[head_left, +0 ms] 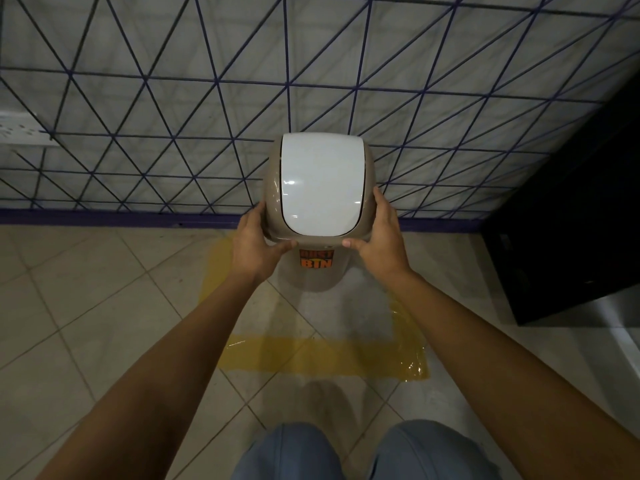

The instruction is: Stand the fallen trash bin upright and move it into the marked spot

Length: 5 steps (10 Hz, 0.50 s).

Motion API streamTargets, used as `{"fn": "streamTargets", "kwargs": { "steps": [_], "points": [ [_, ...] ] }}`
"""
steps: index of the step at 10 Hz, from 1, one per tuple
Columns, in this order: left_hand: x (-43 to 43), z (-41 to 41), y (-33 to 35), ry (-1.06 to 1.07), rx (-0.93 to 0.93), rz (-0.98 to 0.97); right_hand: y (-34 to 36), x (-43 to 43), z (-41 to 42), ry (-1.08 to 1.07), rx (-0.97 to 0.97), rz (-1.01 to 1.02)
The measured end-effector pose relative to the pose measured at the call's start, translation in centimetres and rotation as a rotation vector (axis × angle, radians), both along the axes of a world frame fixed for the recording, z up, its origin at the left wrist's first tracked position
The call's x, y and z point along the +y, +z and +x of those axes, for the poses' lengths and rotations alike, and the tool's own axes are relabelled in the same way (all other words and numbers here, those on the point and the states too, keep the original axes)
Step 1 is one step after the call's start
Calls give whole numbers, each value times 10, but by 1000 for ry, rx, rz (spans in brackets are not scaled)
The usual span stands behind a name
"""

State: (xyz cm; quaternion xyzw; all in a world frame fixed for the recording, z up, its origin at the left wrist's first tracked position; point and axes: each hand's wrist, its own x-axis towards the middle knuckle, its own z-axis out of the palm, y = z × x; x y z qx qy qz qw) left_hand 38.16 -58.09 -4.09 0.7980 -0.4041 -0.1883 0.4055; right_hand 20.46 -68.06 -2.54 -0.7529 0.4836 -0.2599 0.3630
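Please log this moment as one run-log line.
bin: upright, inside yellow tape | left hand: gripping lid rim | right hand: gripping lid rim | step: placing

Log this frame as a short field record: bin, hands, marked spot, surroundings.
bin: beige bin with white lid, upright, orange "DUST BIN" sticker facing the camera
left hand: left hand gripping the bin top's left side
right hand: right hand gripping the bin top's right side
spot: yellow tape outline on the tiled floor; bin inside it, toward the wall end
contact: cannot tell whether the bin's base rests on the floor
surroundings: wall with a line pattern behind; black cabinet to the right
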Motion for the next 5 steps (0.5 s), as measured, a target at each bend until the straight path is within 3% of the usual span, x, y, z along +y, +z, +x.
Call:
{"fn": "streamTargets", "kwargs": {
  "steps": [2,5],
  "points": [
    [2,-6,11,28,-39,28,5,1,-3,14,53,6],
    [17,-23,35,60,-116,-82,26,21,-11,58,129,-144]
  ]
}}
